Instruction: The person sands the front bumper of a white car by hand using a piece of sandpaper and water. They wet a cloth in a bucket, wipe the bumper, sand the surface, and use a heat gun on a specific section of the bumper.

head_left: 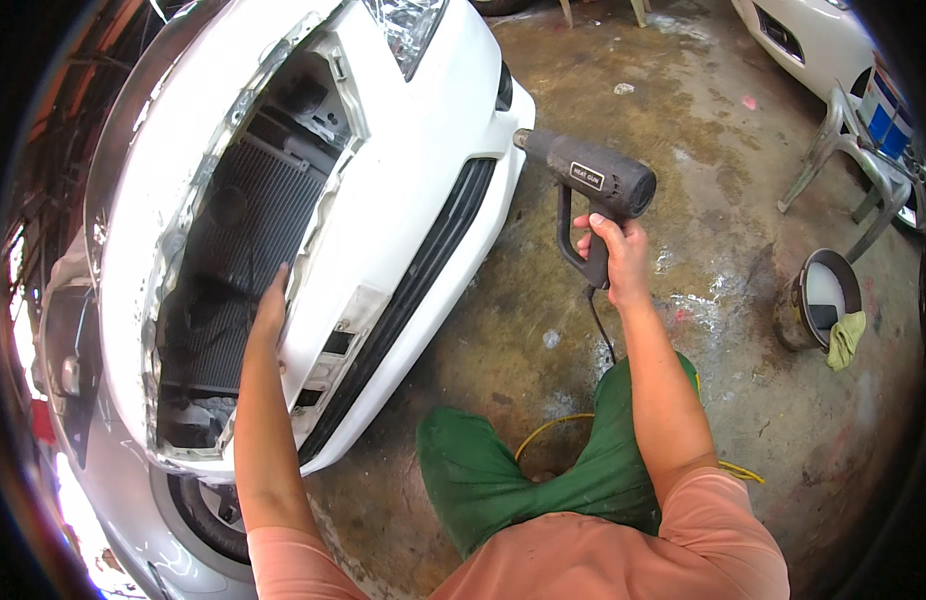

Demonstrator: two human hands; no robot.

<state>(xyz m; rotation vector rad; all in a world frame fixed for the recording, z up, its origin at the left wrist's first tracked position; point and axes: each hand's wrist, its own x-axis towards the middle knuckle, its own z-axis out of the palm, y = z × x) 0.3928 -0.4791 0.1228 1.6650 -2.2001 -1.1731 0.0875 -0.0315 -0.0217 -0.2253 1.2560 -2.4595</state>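
My right hand (626,252) is wrapped round the handle of a black heat gun (593,175), held up beside the bumper. Its nozzle points left, close to the white paint at the bumper's right corner. A dark cord hangs from the handle's base. On the left, my left hand (271,312) grips the inner lip of the white car bumper (408,185) at its large grille opening; part of its fingers is hidden by the edge. Behind that opening a dark ribbed radiator (248,215) shows. A black lower grille (433,250) runs along the bumper's front.
A bucket (789,312) holding whitish liquid stands at the right, a yellow-green cloth (845,340) over its rim. Beyond it are a grey plastic chair (871,170) with a blue-and-white can on it and another white bumper (813,50). A yellow cable (543,425) crosses the stained floor by my legs.
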